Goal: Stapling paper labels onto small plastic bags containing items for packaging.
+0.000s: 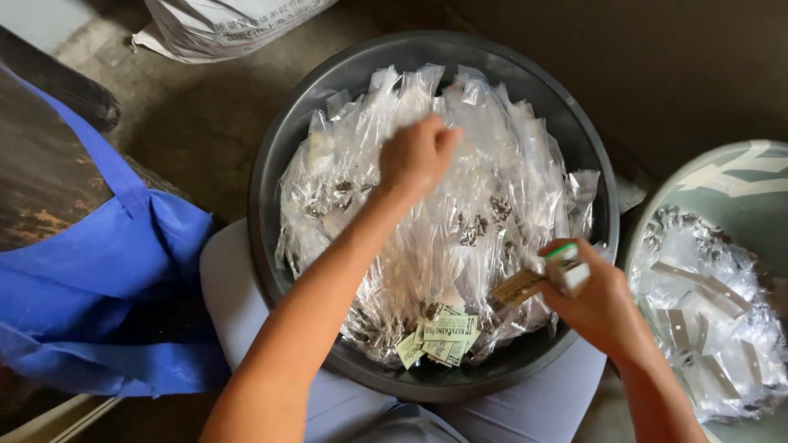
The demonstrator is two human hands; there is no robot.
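A dusty concrete floor (205,123) is carrying a big dark basin (283,139) heaped with clear packets (460,205); a blue bag (123,279) is lying beside it. The left hand (416,156) is curling shut over the packets, while the right hand (599,308) is gripping a small stapler (566,267) above paper slips (447,335).

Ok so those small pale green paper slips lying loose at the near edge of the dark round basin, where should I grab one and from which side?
Pinch a free corner of the top pale green paper slip from above, coming in from the near rim of the dark round basin. The slips lie flat, fanned over clear plastic bags, so their overlapping edges stick out there. The left hand looks freer; the right hand holds a small stack.
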